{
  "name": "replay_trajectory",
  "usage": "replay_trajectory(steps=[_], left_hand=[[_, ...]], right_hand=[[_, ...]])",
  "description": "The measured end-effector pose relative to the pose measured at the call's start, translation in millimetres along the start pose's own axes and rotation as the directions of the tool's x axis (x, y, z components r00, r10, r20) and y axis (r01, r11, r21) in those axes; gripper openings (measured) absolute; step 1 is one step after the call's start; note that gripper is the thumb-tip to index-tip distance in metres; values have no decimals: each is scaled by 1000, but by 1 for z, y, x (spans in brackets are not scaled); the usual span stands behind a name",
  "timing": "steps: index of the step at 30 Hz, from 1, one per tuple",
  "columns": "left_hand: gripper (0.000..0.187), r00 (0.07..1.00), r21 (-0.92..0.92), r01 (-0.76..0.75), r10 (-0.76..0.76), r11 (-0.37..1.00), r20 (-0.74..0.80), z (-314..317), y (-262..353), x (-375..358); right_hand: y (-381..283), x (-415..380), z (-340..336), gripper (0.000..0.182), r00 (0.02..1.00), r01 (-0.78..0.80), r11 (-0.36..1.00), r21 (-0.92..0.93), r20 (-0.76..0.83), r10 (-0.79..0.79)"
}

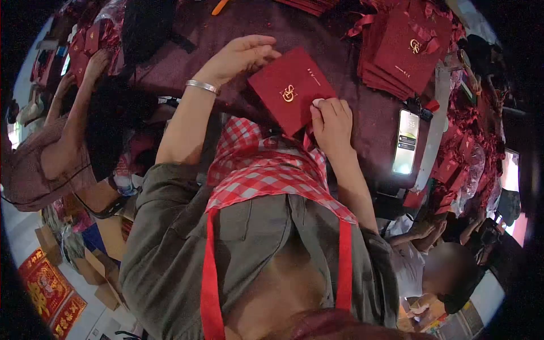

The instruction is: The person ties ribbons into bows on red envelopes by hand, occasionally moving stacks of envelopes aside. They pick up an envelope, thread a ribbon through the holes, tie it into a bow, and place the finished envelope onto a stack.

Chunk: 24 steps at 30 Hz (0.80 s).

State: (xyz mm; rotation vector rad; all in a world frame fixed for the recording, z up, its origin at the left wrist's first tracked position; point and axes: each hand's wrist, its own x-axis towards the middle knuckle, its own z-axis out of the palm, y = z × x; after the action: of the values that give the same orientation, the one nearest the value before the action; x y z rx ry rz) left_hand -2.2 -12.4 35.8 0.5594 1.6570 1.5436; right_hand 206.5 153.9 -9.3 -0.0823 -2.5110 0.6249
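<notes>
At the far left edge a co-worker (51, 153) in a brownish top leans toward the worktop (362, 113), one arm raised to it; stacked cardboard boxes (107, 243) and red printed sheets (48, 289) lie on the floor below that person. Next comes the wearer's left hand (241, 56), a silver bangle (203, 86) on its wrist — its fingers are curled loosely, the tips resting on the upper left edge of a dark red card envelope (289, 90) with a gold monogram. Whether this grip truly pinches the edge or only steadies it cannot be told. The envelope lies tilted on the maroon worktop, just above the wearer's red-and-white checked apron (260, 170). The right hand (331, 122) sits at the envelope's lower right corner, thumb and forefinger pressed together on that corner, with a small pale piece at the fingertips that is too small to identify. Right of the hand a smartphone (406, 141) lies face up with its screen lit. Above it, a fanned stack of matching red envelopes (405, 51) rests on the worktop, with red ribbon (358, 25) loose beside it. Further right lies a heap of red scraps (470, 147), and at the lower right another person (436, 266) sits bent over
</notes>
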Motion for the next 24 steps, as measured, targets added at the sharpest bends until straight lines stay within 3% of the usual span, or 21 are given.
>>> replay_trajectory(steps=[1,2,5,7,8,10,11,12,14,15,16,18,22,23,24], left_hand=[[40,993,-117,-54,66,992,99,-10,-1,-3],[40,993,-119,-52,64,992,99,-9,-1,-7],[39,998,-90,-65,65,994,-5,-4,-1,-24],[35,979,-66,-76,61,995,-195,-6,-13,-35],[35,979,-64,-73,59,995,-195,-9,-18,-41],[32,965,-178,15,-61,984,-254,-8,-19,-56],[32,928,-115,88,-123,989,-351,-2,-20,-63],[32,928,-117,90,-126,989,-352,-1,-22,-68],[33,961,216,109,-47,970,-272,0,-31,-74],[39,977,185,-22,60,983,-205,4,-34,-73],[39,977,184,-22,60,983,-205,6,-33,-73],[47,967,540,18,123,841,-224,17,-26,-73],[52,918,512,-170,325,842,-229,26,-19,-59],[50,924,284,-212,286,935,-253,28,-21,-53],[50,924,282,-214,287,935,-252,31,-16,-52]], right_hand=[[-1,0,0,11,1000,-2,1000,-1,1,2],[-3,1,-1,11,1000,-7,999,-37,14,8],[-1,0,1,11,999,-18,996,-82,32,20],[-1,-1,2,11,999,-28,995,-94,33,31],[-1,-1,2,11,998,-41,995,-89,33,44],[-1,-1,2,11,998,-55,995,-82,36,58],[-1,-1,2,11,998,-51,994,-94,37,55],[-1,-1,2,10,998,-48,993,-106,39,52],[0,0,2,11,998,-43,995,-94,36,46],[0,0,2,11,999,-36,996,-82,29,39],[1,-1,2,11,999,-37,996,-83,30,39],[1,-1,3,12,1000,-21,997,-70,8,22],[3,-2,3,12,1000,-24,998,-53,10,24],[4,-3,4,13,1000,-22,998,-51,12,22],[5,-4,4,14,1000,-17,999,-48,14,18]])
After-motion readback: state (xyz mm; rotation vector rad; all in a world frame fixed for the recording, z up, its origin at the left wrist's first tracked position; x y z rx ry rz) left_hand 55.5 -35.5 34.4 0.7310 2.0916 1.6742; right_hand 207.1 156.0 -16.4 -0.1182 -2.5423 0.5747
